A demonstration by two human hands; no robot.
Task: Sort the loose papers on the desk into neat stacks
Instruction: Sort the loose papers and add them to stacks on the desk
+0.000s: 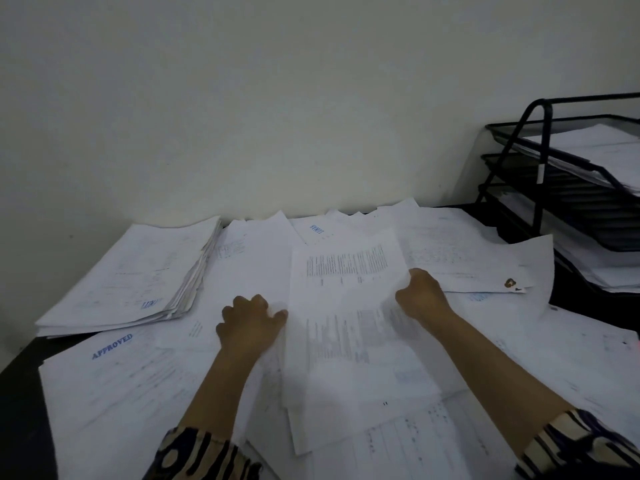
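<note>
A printed sheet (349, 317), thin white office paper dense with small black text, is held up at the middle of the counter (20, 393), its far end raised and its near end trailing over the papers below. The right hand (420, 294) has its grip closed on the sheet's right edge, fingers curled round it. The left hand (251, 322) meets the left edge with fingers curled at the paper; it looks to be pinching that edge, though the contact is partly hidden.

Judging by the layout, the sorting is early to midway. One stack (135, 275) at the far left looks gathered, thick and roughly squared, though its right edge is ragged with sheets stepping out. Everything else remains a loose spread: overlapping papers (460, 251) at odd angles across the dark counter, one stamped APPROVED (112, 346) in blue at the near left, another with a brownish stain (510, 283) near its corner at the right. These flat, limp sheets slide easily over each other.

At the far right stands a black wire-mesh tiered letter tray (540, 161), its shelves holding more papers. The person's patterned sleeves (204, 455) show at the bottom edge.
</note>
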